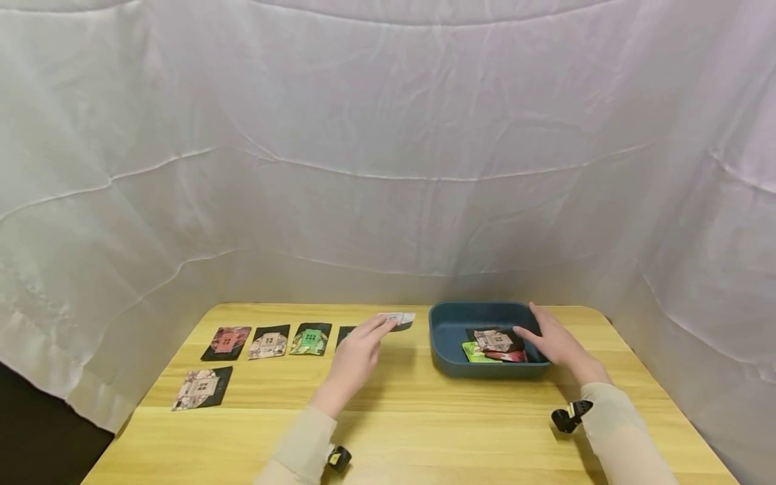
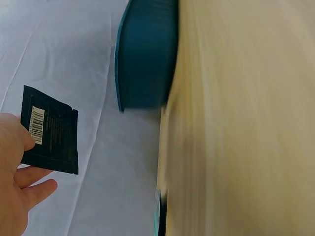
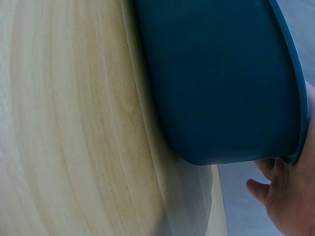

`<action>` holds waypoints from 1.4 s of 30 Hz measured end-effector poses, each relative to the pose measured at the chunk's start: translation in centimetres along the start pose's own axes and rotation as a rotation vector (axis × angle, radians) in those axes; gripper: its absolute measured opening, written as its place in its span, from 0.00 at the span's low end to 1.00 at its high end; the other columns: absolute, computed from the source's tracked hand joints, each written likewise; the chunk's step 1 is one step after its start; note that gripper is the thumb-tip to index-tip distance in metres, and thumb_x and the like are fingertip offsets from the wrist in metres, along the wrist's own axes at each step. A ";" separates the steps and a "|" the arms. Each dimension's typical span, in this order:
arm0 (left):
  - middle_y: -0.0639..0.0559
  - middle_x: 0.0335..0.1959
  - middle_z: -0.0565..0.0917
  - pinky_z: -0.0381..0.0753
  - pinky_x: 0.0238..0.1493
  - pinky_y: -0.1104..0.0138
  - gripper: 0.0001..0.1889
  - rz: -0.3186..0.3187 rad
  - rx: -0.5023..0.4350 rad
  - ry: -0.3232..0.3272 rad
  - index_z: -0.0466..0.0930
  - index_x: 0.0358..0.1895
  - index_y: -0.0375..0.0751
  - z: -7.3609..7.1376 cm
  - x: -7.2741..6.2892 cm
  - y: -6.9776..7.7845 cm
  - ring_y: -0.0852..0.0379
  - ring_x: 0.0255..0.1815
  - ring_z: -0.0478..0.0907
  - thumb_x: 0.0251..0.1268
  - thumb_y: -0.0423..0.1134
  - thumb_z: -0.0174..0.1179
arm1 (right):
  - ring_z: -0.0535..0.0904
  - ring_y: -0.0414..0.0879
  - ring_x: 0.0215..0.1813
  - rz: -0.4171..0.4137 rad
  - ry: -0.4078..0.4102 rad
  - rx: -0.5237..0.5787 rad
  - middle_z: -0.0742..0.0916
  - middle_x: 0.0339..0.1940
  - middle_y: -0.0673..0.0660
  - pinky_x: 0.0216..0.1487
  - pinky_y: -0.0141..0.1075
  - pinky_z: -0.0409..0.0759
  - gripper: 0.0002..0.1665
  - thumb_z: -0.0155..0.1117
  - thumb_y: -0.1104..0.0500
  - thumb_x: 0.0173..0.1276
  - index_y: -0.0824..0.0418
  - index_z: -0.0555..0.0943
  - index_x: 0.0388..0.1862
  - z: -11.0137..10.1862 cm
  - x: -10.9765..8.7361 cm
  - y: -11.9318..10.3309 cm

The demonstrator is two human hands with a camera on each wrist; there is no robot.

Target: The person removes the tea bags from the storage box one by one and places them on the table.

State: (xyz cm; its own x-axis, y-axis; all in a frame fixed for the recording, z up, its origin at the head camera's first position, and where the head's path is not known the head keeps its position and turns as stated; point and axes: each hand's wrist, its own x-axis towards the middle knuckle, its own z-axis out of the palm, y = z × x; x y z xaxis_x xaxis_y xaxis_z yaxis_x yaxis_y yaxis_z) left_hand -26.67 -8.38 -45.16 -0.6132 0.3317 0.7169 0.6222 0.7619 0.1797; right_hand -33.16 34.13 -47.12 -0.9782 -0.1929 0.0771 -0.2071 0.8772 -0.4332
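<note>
Around the far edge and both sides of the worktop (image 1: 412,411) hangs a pale, creased cloth (image 1: 364,168); the boards are yellowish, grained wood, blurred in the left wrist view. Near the left edge lies a beige sachet (image 1: 203,389), and behind it, toward the far left corner, a row begins: a red sachet (image 1: 227,343), a cream sachet (image 1: 269,341), a green sachet (image 1: 311,339) and a dark sachet (image 1: 343,335), this last mostly hidden by the left hand (image 1: 354,360).

Of the two hands, the left pinches a held sachet (image 2: 54,130) between thumb and fingers, raised above the worktop near its far edge. Its longer axis runs roughly left to right, the free end pointing toward the blue bin (image 1: 491,370); the black barcode back faces downward, the pale front up, partly under the fingers.

The bin stands by the far edge, right of centre, cut off in both wrist views. Inside, a lime sachet (image 1: 477,353), a patterned sachet (image 1: 494,340) and a crimson sachet (image 1: 515,356) overlap, their lettering unreadable. The right hand (image 1: 554,343) grips the bin's right rim, some fingers hidden behind the wall.
</note>
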 end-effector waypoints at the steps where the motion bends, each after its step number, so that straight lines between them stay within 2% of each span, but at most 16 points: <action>1: 0.46 0.59 0.82 0.80 0.59 0.57 0.27 0.002 0.007 0.004 0.79 0.61 0.48 -0.4 -0.4 -0.4 0.47 0.59 0.81 0.58 0.24 0.62 | 0.46 0.75 0.76 -0.001 0.002 0.000 0.52 0.77 0.76 0.72 0.69 0.47 0.54 0.48 0.34 0.73 0.68 0.41 0.79 0.0 0.0 0.0; 11: 0.42 0.56 0.83 0.81 0.55 0.52 0.28 0.052 0.073 0.061 0.81 0.58 0.44 -4.2 -4.3 -4.0 0.42 0.56 0.82 0.50 0.22 0.66 | 0.47 0.75 0.76 0.002 0.006 -0.004 0.53 0.77 0.76 0.72 0.69 0.48 0.55 0.49 0.34 0.72 0.70 0.44 0.78 0.0 0.1 0.0; 17: 0.40 0.55 0.83 0.83 0.51 0.53 0.28 -0.002 0.118 0.036 0.81 0.57 0.43 -6.7 -6.5 -5.9 0.41 0.53 0.83 0.48 0.21 0.66 | 0.47 0.74 0.76 0.009 0.006 -0.003 0.53 0.77 0.76 0.72 0.69 0.48 0.55 0.48 0.33 0.72 0.69 0.44 0.78 -0.1 0.2 -0.1; 22: 0.39 0.55 0.83 0.83 0.50 0.53 0.28 -0.066 0.127 -0.027 0.81 0.57 0.41 -9.0 -8.5 -7.5 0.39 0.50 0.83 0.49 0.19 0.64 | 0.47 0.75 0.76 0.010 0.007 -0.002 0.53 0.77 0.76 0.71 0.69 0.48 0.55 0.48 0.33 0.72 0.69 0.44 0.78 -0.1 0.3 0.0; 27: 0.41 0.54 0.84 0.84 0.48 0.50 0.26 -0.144 0.152 -0.101 0.82 0.56 0.44 -11.1 -10.3 -8.8 0.39 0.49 0.84 0.52 0.21 0.62 | 0.47 0.75 0.76 0.009 0.003 -0.008 0.53 0.77 0.76 0.71 0.69 0.48 0.55 0.48 0.33 0.72 0.69 0.44 0.78 -0.2 0.3 0.2; 31: 0.42 0.53 0.85 0.83 0.50 0.49 0.24 -0.171 0.156 -0.172 0.83 0.55 0.45 -12.3 -11.3 -9.9 0.40 0.50 0.84 0.54 0.23 0.61 | 0.47 0.75 0.76 0.010 0.003 -0.012 0.53 0.77 0.76 0.71 0.70 0.48 0.55 0.48 0.33 0.72 0.68 0.43 0.79 -0.2 0.3 0.4; 35: 0.41 0.51 0.86 0.83 0.51 0.50 0.21 -0.204 0.137 -0.276 0.85 0.51 0.43 -13.0 -11.7 -10.8 0.40 0.49 0.84 0.55 0.22 0.61 | 0.46 0.75 0.76 0.013 0.003 -0.014 0.52 0.77 0.76 0.71 0.69 0.47 0.55 0.48 0.33 0.72 0.68 0.42 0.79 -0.2 0.3 0.5; 39: 0.40 0.48 0.87 0.83 0.51 0.48 0.18 -0.296 0.090 -0.409 0.86 0.46 0.42 -13.8 -11.6 -11.3 0.39 0.48 0.84 0.55 0.21 0.59 | 0.46 0.75 0.76 0.015 0.002 -0.015 0.52 0.77 0.76 0.71 0.70 0.47 0.55 0.48 0.32 0.72 0.68 0.42 0.79 -0.2 0.2 0.5; 42: 0.41 0.45 0.88 0.82 0.51 0.47 0.17 -0.354 0.073 -0.481 0.87 0.42 0.42 -14.0 -11.5 -11.5 0.39 0.47 0.85 0.54 0.21 0.58 | 0.46 0.75 0.76 0.017 0.005 -0.013 0.52 0.77 0.76 0.71 0.70 0.47 0.55 0.48 0.32 0.72 0.68 0.42 0.79 -0.2 0.1 0.6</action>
State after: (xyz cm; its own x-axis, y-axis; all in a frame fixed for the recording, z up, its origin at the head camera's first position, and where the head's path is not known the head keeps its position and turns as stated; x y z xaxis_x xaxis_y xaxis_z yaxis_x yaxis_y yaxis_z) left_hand -20.01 -28.71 -46.04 -0.9389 0.2527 0.2335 0.3157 0.9026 0.2925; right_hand -33.43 34.74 -47.18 -0.9817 -0.1757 0.0738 -0.1903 0.8861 -0.4225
